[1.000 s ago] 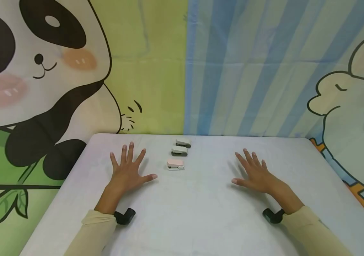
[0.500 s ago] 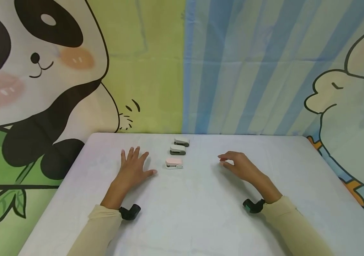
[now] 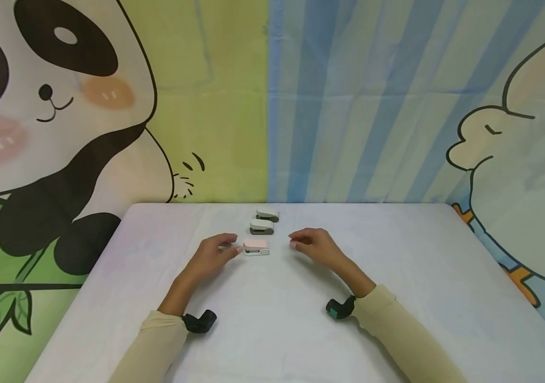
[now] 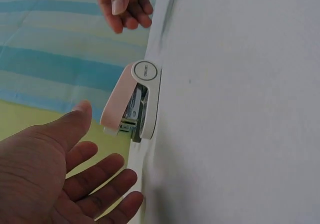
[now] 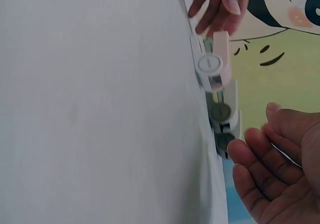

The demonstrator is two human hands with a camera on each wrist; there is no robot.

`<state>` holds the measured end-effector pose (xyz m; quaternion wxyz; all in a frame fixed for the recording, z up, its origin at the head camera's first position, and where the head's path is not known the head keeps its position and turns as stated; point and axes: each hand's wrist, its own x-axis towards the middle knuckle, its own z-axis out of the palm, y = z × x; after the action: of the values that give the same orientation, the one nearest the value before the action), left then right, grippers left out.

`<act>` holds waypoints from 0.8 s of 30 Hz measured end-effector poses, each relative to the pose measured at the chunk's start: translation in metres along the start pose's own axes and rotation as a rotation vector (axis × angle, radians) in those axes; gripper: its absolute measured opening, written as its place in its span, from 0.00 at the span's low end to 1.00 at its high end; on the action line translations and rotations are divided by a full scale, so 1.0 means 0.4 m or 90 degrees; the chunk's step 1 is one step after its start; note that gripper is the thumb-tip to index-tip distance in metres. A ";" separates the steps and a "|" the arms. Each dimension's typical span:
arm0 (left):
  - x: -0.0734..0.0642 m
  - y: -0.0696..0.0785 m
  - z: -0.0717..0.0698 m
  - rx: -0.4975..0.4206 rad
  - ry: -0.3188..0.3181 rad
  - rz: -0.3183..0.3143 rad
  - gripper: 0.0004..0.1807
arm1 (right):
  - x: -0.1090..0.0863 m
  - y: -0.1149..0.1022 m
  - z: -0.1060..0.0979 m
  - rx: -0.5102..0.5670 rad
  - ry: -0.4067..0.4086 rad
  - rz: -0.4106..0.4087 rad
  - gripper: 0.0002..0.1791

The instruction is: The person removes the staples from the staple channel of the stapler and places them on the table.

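A small pink and white stapler [image 3: 256, 247] lies on the white table, nearest of three in a short row. Right at its left end are the fingertips of my left hand [image 3: 212, 258], loosely bent with a gap between thumb and fingers. In the left wrist view that hand [image 4: 65, 179] shows nothing in its grasp, and the stapler [image 4: 119, 97] sits just past the fingertips. My right hand [image 3: 319, 247] hovers a short way right of the stapler, its fingers relaxed. The right wrist view shows this palm [image 5: 280, 179] holding nothing.
Behind the pink stapler stand two white and grey staplers, a nearer one [image 3: 262, 227] and a farther one [image 3: 267, 215]. The white table [image 3: 272, 330] ends at a cartoon-printed curtain [image 3: 349, 106]. A black wrist camera [image 3: 199, 322] sits on each wrist.
Both hands have moved inward toward the pink stapler, the right hand farther than the left. Their spread fingers have relaxed into loose bends. The staplers have stayed in place.
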<state>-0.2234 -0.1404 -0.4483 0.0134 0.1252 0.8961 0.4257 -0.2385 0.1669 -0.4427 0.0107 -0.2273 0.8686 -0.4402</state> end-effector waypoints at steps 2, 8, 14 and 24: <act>0.007 0.005 0.017 -0.031 0.003 0.006 0.25 | 0.013 -0.003 0.018 0.021 -0.006 -0.003 0.14; 0.029 0.008 0.058 -0.029 -0.004 0.012 0.27 | 0.044 -0.008 0.066 0.056 -0.006 -0.009 0.13; 0.032 0.011 0.077 -0.029 0.019 0.033 0.27 | 0.062 -0.021 0.102 0.070 0.001 0.000 0.14; 0.038 0.010 0.077 -0.012 0.010 0.057 0.15 | 0.085 -0.036 0.140 0.047 -0.048 -0.053 0.18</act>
<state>-0.2332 -0.1112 -0.4635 -0.0115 0.1619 0.8857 0.4350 -0.2513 0.1032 -0.4597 0.0335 -0.2787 0.8404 -0.4635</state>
